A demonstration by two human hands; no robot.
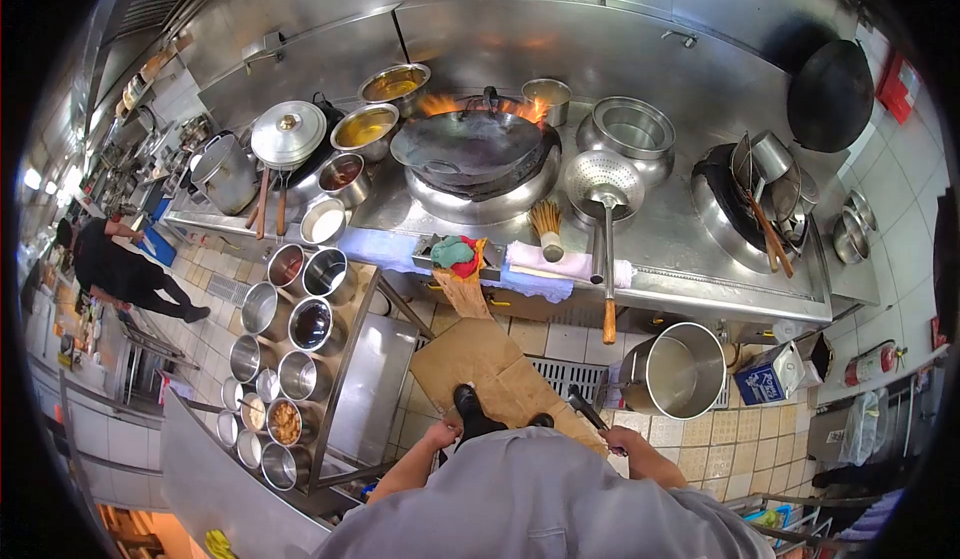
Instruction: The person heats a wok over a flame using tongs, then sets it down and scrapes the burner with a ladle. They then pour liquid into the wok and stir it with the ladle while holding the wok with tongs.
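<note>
Close to my body, at the lower middle, my left hand [441, 433] hangs beside my dark trouser leg. Its fingers are too small and partly hidden to read. My right hand [622, 440] is closed around a dark stick-like tool [588, 409] that points up and away from me; its exact kind I cannot make out. Ahead of me a black wok [466, 142] sits tilted over a burner, with orange flames [538, 111] rising behind it. A perforated strainer [603, 181] and a wooden-handled ladle [608, 299] lie across the counter to the right of the wok. Between them and the wok is a bamboo brush [548, 229].
A shelf unit of metal containers [262, 309] stands at my left. On the floor to the right is a large steel pot [685, 370]. Flattened cardboard [490, 359] lies underfoot. Another wok with utensils [740, 204] occupies the counter's right. A person [120, 264] stands far left.
</note>
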